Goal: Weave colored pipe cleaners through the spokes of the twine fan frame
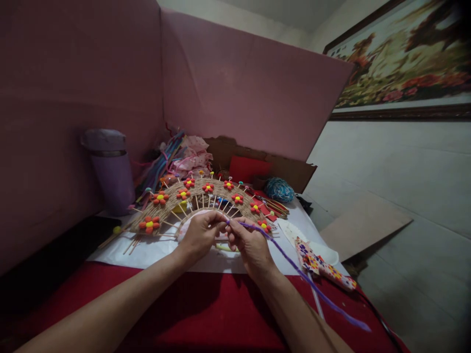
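A long purple pipe cleaner (290, 261) trails from my fingers down to the right, over the edge of the white paper and onto the red cloth. My left hand (201, 236) pinches its near end, and my right hand (250, 244) grips it just beside, fingertips almost touching. Behind both hands stands an arch-shaped piece woven of brown twine (220, 189) on thin sticks. Red and orange flowers with yellow centres (149, 224) dot its face, and small coloured knobs tip several sticks. My hands hide part of its lower middle.
At the left stands a purple tumbler (113, 179), near a bundle of pipe cleaners (167, 156). Blue yarn (279, 189) and orange-handled scissors (276, 206) lie behind at the right. A flower-patterned glue gun (333, 274) with a cord rests at the right edge. Pink panels (235, 88) stand behind.
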The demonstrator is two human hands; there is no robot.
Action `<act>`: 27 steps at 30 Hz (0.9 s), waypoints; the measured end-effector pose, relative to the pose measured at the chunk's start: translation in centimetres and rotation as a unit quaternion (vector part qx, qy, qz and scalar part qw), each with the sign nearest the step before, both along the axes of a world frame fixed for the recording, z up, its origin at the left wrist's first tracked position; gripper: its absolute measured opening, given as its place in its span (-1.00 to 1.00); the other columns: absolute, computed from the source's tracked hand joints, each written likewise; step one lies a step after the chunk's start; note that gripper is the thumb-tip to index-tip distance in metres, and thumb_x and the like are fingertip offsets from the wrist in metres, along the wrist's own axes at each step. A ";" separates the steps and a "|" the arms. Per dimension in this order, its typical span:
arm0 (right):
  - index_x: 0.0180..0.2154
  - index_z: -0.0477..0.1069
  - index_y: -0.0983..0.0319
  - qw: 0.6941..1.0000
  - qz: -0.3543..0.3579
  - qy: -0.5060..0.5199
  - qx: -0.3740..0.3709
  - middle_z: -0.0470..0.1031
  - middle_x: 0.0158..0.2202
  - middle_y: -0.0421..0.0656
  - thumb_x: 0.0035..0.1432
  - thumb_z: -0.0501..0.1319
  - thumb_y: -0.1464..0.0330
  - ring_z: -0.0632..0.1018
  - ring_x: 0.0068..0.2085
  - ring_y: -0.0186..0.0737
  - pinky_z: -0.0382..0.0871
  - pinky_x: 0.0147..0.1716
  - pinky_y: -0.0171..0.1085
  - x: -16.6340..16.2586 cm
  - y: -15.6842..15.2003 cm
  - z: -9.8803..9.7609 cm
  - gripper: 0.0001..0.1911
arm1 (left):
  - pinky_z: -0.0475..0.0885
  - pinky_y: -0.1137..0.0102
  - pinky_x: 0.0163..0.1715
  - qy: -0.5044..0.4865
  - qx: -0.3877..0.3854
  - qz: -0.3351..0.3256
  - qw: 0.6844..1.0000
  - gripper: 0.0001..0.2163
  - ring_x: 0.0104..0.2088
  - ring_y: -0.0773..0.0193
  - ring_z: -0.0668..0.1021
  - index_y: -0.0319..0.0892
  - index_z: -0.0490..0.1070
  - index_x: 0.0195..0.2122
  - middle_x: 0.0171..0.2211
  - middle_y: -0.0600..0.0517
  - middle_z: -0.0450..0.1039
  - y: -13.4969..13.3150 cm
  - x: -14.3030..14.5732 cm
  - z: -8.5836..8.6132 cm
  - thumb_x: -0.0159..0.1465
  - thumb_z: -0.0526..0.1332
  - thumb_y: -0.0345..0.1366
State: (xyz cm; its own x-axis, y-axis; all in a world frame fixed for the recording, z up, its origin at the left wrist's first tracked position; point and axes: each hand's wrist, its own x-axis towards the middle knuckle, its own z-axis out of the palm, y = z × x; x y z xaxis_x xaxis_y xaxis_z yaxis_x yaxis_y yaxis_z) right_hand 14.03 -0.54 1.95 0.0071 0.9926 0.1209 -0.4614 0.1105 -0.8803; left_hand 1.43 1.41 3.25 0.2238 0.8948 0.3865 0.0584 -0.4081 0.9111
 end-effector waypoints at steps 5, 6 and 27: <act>-0.46 0.36 0.30 1.000 0.003 -0.007 0.000 0.42 -0.57 -0.24 -0.07 0.32 0.32 0.34 -0.63 -0.47 0.18 -0.73 -0.49 0.1 0.0 0.0 -0.79 | 0.34 0.46 -0.44 0.089 0.099 0.032 0.991 -0.91 -0.46 0.34 0.44 -0.21 0.42 -0.48 -0.50 0.04 0.43 0.1 -0.2 -0.2 0.12 0.14 -0.41; -0.45 0.35 0.30 1.000 0.005 -0.015 0.003 0.42 -0.57 -0.24 -0.06 0.32 0.31 0.34 -0.63 -0.47 0.18 -0.73 -0.49 0.1 0.0 0.0 -0.79 | 0.33 0.45 -0.43 0.107 0.118 0.035 0.987 -0.90 -0.46 0.34 0.43 -0.20 0.42 -0.49 -0.50 0.05 0.42 0.1 -0.3 -0.3 0.13 0.13 -0.43; -0.57 0.35 0.26 0.975 -0.092 -0.196 0.048 0.32 -0.69 -0.26 0.04 0.19 0.10 0.27 -0.72 -0.42 0.11 -0.78 -0.40 0.4 -0.3 -0.4 -0.62 | 0.32 0.52 -0.70 -0.124 -0.180 -0.104 0.970 -0.78 -0.68 0.47 0.33 -0.25 0.34 -0.50 -0.65 0.15 0.29 0.3 -0.5 0.3 0.05 0.28 -0.19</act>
State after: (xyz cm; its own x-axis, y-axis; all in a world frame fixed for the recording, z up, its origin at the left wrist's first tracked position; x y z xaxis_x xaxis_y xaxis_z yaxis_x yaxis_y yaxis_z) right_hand 14.45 -0.80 1.58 0.1197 0.9629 0.2419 -0.0559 0.2498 -0.9667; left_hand 0.90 1.68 3.57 0.3535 0.9273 0.1227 -0.2311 -0.0405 0.9721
